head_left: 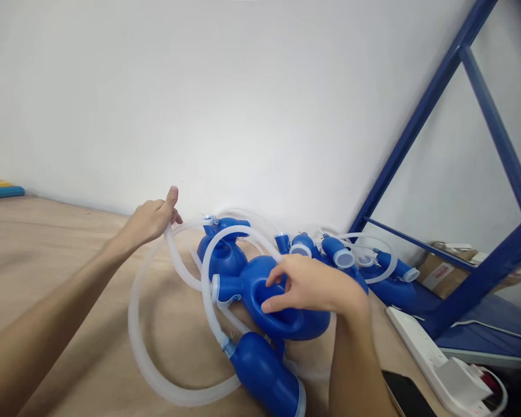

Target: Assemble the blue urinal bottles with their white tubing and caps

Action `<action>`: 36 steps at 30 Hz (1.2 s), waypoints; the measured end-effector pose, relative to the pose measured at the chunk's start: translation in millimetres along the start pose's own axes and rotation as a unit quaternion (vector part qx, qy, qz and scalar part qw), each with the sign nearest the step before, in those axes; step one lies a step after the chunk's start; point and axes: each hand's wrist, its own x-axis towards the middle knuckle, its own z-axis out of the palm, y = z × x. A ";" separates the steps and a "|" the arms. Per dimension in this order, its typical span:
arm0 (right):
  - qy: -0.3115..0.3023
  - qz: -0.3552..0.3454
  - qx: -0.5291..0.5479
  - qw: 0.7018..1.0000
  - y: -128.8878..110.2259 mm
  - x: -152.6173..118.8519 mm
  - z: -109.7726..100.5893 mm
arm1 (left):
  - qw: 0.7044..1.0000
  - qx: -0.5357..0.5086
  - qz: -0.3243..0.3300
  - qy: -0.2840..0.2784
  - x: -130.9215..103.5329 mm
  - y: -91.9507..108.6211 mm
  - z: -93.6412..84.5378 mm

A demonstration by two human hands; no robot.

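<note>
At left centre, my left hand (154,219) is closed round a translucent white hose (182,269), thumb pointing up. The hose loops down over the table towards several blue plastic bottles. My right hand (306,284) is over a large blue urinal bottle (286,327) with a moulded handle hole. Its thumb and index finger are apart above the hole; the other fingers are partly hidden. A second blue bottle part (267,373) with a pale rim lies in front, joined to a curved hose. Another blue bottle (223,258) sits behind, nearer the wall.
More blue bottles (341,252) with hoses are piled at right along the white wall (243,104). A blue metal frame (408,127) slants up there. A power strip (425,353) and a phone (406,394) lie at lower right, with a cardboard box (445,272) beyond.
</note>
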 end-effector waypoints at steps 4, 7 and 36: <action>-0.052 -0.016 -0.036 0.998 -16.4 14.4 16.8 | 1.000 0.024 0.011 0.013 -6.4 6.5 1.5; -0.064 -0.038 -0.088 0.993 -27.5 19.2 27.2 | 0.999 0.046 0.023 0.016 -11.7 11.3 3.0; -0.008 0.055 0.017 0.998 -22.8 -49.0 113.0 | 0.999 0.013 0.021 -0.037 -2.4 -3.6 -23.0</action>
